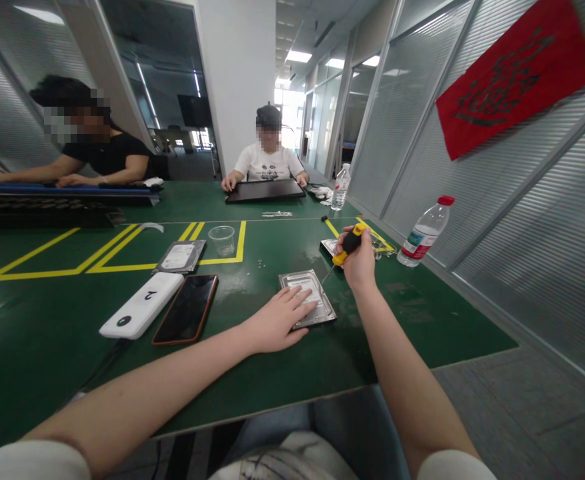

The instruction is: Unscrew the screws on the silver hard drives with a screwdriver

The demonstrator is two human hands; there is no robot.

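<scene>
A silver hard drive (328, 308) with a white label lies on the green table (252, 380) in front of me. My left hand (279, 319) rests on it with fingers spread. My right hand (361, 265) is wrapped round a yellow and black screwdriver (351, 245), whose thin shaft slants down to the upper right part of the drive. Behind my right hand, a second drive (329, 247) is partly hidden. Several tiny screws (261, 264) are scattered beyond the first drive.
Left of my hands lie a phone (187, 310), a white power bank (142, 303) and another drive (179, 257), near a clear cup (222, 241). Water bottles (425, 232) stand at the right. Across the table, a person (268, 160) holds a dark panel (265, 191); another person sits at the left.
</scene>
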